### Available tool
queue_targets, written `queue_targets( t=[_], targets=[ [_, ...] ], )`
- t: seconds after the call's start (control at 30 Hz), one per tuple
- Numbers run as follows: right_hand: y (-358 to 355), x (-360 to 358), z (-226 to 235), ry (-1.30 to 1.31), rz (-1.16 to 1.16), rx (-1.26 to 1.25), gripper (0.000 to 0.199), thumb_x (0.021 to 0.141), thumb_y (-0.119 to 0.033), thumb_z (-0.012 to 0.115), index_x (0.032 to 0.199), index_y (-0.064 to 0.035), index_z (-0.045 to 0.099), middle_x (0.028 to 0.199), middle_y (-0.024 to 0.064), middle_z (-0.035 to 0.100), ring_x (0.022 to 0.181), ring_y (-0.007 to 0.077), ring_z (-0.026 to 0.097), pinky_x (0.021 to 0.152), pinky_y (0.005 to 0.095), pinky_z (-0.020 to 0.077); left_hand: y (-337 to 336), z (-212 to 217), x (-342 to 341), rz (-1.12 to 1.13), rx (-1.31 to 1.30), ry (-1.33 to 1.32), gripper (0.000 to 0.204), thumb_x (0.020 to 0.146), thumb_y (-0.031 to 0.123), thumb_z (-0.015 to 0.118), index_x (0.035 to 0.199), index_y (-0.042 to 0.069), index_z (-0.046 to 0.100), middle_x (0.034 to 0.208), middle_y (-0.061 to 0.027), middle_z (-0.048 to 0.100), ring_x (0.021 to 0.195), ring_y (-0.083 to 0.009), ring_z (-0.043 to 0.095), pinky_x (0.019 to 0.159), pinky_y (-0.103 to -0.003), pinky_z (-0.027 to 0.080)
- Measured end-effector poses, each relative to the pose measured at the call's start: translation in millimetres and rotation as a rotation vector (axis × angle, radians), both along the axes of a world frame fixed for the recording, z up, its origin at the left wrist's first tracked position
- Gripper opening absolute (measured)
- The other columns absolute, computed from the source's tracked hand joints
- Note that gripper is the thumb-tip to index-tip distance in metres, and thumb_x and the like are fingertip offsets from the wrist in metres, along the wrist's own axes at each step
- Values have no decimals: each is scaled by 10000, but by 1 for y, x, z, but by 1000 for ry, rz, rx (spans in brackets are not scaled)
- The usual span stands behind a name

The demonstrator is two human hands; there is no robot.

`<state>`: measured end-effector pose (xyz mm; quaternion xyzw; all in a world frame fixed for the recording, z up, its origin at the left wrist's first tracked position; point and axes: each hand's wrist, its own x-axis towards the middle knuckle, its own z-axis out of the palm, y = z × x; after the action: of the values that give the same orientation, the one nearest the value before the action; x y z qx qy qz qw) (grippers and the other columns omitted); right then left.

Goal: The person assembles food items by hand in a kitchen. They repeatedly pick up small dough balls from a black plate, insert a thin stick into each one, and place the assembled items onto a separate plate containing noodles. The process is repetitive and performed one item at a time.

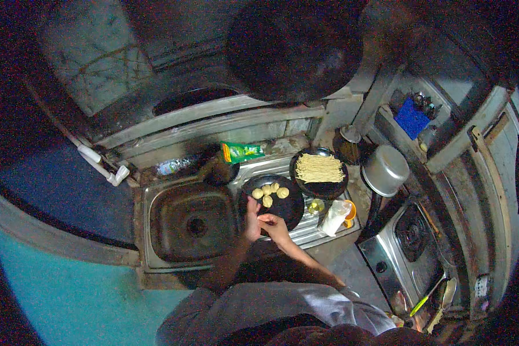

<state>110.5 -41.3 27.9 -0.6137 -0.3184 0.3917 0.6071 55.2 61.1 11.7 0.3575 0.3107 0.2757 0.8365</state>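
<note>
My hands meet over the near left edge of a round black plate (291, 216). My left hand (252, 221) is held on edge, its fingers stretched away from me and its palm turned right. Against that palm, my right hand (275, 227) has its fingers pinched together; whatever lies between the hands is hidden. On the plate's far half sit several pale dough balls (267, 201). A second dark round plate (328, 193), farther right, carries a neat layer of pale noodle-like strips (320, 168). Right of the first plate are a small clear cup (315, 206) and a white bag (335, 218).
A steel sink (193, 222) lies left of the plates, with a green packet (242, 152) behind. An orange cup (350, 213) touches the white bag. Farther right are a metal pot (385, 171) and a gas stove (409, 242). A dark round pan (294, 52) hangs ahead.
</note>
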Motion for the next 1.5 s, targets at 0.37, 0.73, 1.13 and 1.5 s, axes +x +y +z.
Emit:
queue_targets(
  t=[0.37,0.73,1.13,1.5],
  targets=[
    [-19,14,-23,256,-338,0,105,870,-118,586,877,-24,635,821,-2,618,729,74,550,686,216,442,-32,-12,-26,-367,-97,59,330,898,298,592,1078,22,593,983,-67,644,860,-147,622,774,-270,500],
    [-41,23,-1,767,-172,23,88,880,-150,612,831,-77,613,727,8,608,606,83,567,553,186,458,-39,-22,-35,-546,299,174,360,935,317,527,1045,-7,638,910,-67,683,787,-123,636,688,-245,488],
    [-65,21,15,717,-238,-53,65,845,-172,670,858,-137,617,740,-47,614,664,43,565,568,184,430,-61,-23,-50,-462,422,239,226,849,236,659,826,11,648,785,-40,654,699,-101,579,641,-243,447],
    [-79,13,16,687,-322,-113,111,822,-175,700,867,-125,613,778,-48,618,702,51,579,592,186,436,-85,-16,-69,-143,725,262,199,793,176,721,760,23,597,704,-5,591,649,-85,514,599,-243,406]
  ],
)
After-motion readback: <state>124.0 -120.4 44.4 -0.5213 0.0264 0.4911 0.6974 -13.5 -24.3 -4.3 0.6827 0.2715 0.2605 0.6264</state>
